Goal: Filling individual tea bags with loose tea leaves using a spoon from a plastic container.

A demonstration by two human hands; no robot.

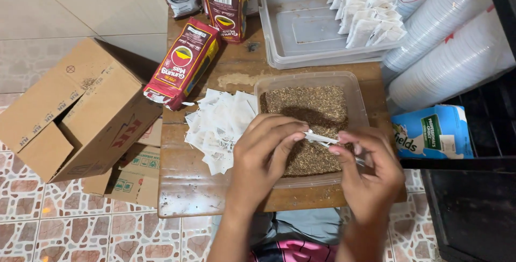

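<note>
Both my hands hover over a clear plastic tub [355,87] filled with loose brown dried leaves [306,103]. My left hand [266,154] and my right hand [365,168] pinch the two ends of one small white paper sachet [321,139] between fingertips, just above the leaves. A heap of flat empty white sachets [217,125] lies on the wooden table [188,186] to the left of the tub, close to my left wrist.
A red packet [183,63] lies open beside the heap; two more packets [226,1] stand behind. A clear tray [301,30] at the back holds filled white sachets [368,9]. Stacked plastic cups [451,41] and a blue carton [432,133] sit right; cardboard boxes [70,108] left.
</note>
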